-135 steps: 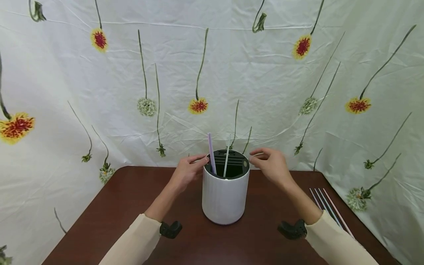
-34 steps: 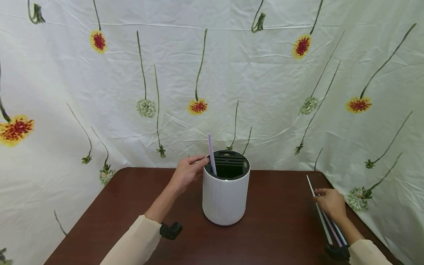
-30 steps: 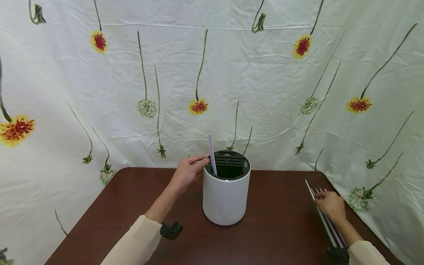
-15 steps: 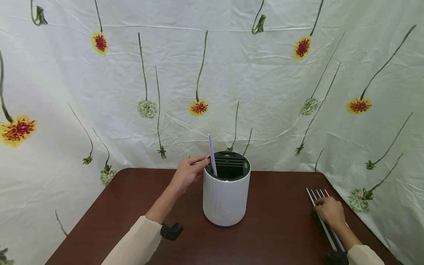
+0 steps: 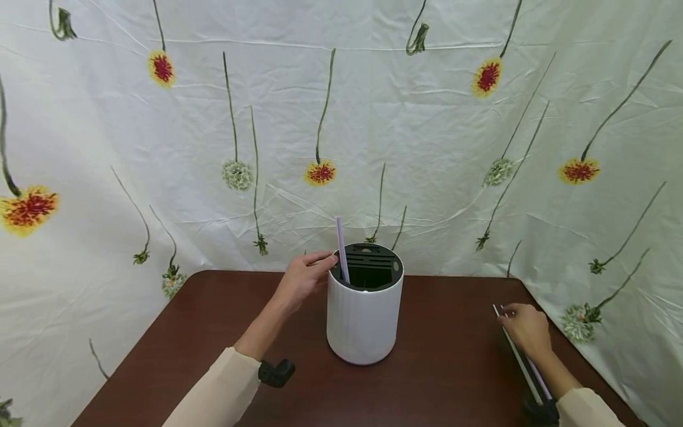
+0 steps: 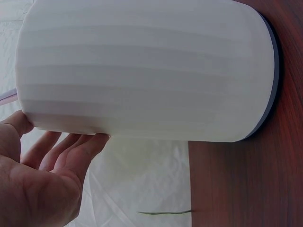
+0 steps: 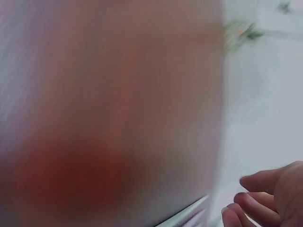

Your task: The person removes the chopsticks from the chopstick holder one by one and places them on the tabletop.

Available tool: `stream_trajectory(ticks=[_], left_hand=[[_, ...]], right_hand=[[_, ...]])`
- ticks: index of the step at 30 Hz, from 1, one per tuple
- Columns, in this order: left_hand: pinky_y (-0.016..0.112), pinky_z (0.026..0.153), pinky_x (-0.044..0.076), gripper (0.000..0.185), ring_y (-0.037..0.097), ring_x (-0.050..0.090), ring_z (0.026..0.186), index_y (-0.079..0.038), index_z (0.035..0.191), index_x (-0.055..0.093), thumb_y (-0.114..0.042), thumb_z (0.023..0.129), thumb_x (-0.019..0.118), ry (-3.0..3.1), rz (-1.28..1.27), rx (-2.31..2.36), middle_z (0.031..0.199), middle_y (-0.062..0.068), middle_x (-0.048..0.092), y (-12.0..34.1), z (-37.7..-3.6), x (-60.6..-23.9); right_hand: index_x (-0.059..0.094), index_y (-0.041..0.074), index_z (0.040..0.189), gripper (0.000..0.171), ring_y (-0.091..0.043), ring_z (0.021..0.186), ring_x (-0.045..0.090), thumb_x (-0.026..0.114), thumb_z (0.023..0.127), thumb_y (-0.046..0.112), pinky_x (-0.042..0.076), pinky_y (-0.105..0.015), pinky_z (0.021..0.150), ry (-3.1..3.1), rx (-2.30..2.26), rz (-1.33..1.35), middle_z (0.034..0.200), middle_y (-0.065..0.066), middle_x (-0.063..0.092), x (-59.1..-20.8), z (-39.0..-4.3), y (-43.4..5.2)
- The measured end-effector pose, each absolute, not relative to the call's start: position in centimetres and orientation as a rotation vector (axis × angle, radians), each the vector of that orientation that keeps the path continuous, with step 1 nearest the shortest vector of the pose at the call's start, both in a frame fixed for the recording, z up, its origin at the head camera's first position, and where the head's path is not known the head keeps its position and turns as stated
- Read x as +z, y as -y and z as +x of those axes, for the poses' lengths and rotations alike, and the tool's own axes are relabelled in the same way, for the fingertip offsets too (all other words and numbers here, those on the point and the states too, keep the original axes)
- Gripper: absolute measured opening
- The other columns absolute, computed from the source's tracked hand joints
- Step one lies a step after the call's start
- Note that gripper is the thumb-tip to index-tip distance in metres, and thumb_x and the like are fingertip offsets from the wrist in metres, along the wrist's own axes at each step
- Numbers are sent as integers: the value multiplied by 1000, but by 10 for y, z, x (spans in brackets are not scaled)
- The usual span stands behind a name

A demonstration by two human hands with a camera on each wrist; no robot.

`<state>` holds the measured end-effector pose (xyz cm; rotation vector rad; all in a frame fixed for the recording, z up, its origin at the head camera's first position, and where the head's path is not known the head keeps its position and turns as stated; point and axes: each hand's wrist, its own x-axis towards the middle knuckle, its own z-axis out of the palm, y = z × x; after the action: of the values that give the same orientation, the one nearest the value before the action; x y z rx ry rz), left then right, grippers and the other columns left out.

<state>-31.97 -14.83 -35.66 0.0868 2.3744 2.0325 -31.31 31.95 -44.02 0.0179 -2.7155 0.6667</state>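
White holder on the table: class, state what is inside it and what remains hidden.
Inside the white holder one purple straw stands at the left of a black slotted insert, its top sticking out. The straw's lower end and the holder's bottom are hidden by the wall.

Right wrist view motion-blurred; straws (image 5: 525,373) partly hidden under right hand (image 5: 525,329)

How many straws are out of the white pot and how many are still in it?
One purple straw stands in the white pot, which the left hand steadies. The right hand rests on the straws lying on the table; their number is unclear.
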Motion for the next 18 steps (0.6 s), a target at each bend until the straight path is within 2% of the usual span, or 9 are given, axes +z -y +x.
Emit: stream_trajectory(ticks=[4, 7, 12, 15, 18], left_hand=[[55, 105, 49, 47, 31, 61, 129, -15, 140, 64, -37, 98, 68, -2379, 90, 2039, 146, 12, 58, 149, -319, -356], [55, 105, 49, 47, 32, 59, 131, -14, 140, 64, -35, 98, 68, -2359, 96, 2058, 147, 13, 57, 149, -320, -356], [55, 106, 48, 47, 32, 58, 132, -13, 140, 63, -35, 98, 69, -2332, 104, 2075, 147, 13, 57, 149, -320, -357], [56, 107, 47, 48, 31, 58, 132, -14, 141, 63, -36, 98, 68, -2334, 113, 2069, 147, 12, 57, 149, -320, -357], [56, 107, 46, 49, 30, 58, 133, -15, 141, 63, -37, 97, 69, -2334, 119, 2065, 147, 12, 57, 149, -320, -357]], right_hand=[[75, -5, 99, 23, -27, 66, 70, 70, 94, 17, 55, -44, 61, 2579, 771, 104, 89, -23, 75, -401, -315, -280], [74, -1, 99, 20, -24, 66, 71, 71, 95, 19, 55, -36, 59, 2539, 909, 153, 88, -20, 77, -367, -313, -242], [74, 5, 106, 19, -26, 80, 75, 71, 94, 19, 57, -32, 65, 2528, 1131, 296, 94, -16, 78, -321, -304, -179], [75, 9, 109, 20, -27, 90, 75, 73, 93, 21, 58, -36, 72, 2526, 1207, 402, 98, -13, 78, -304, -298, -144], [75, 11, 110, 21, -24, 93, 74, 75, 92, 22, 59, -37, 73, 2526, 1252, 474, 100, -9, 78, -295, -292, -114]])
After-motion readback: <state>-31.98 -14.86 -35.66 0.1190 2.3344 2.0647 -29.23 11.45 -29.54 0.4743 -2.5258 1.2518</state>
